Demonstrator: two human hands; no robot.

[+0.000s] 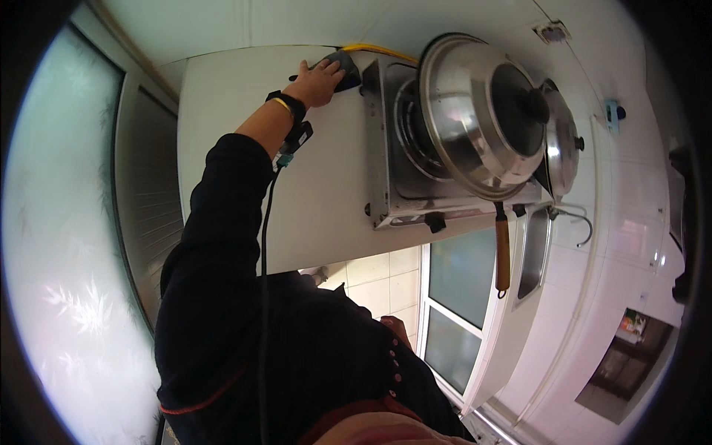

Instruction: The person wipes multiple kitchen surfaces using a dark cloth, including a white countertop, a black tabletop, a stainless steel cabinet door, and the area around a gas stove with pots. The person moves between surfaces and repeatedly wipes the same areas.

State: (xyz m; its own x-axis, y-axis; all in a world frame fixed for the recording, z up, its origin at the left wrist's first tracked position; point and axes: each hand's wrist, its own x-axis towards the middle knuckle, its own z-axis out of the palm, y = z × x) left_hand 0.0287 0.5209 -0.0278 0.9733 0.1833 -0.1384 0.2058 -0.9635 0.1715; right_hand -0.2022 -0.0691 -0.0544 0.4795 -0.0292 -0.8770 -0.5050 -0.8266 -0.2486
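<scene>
My left hand [317,83] lies palm down, fingers spread, on a dark grey cloth [347,71] at the back of the white countertop [317,194], just left of the gas stove [384,167]. A black band and a yellow bangle circle that wrist, with a small black device and a cable beside the forearm. Only part of my right hand [395,328] shows, low against my dark clothing; its fingers are hidden. On the stove, a wok with a wooden handle [502,250] is partly hidden by a large domed steel lid [473,117], which tilts towards the right.
A yellow hose [381,50] runs along the wall behind the stove. Another lidded pan [562,142] stands beyond the large lid. Farther right is a steel sink [534,253]. Below the counter are glazed cabinet doors [461,283]; a frosted glass panel [61,222] rises at left.
</scene>
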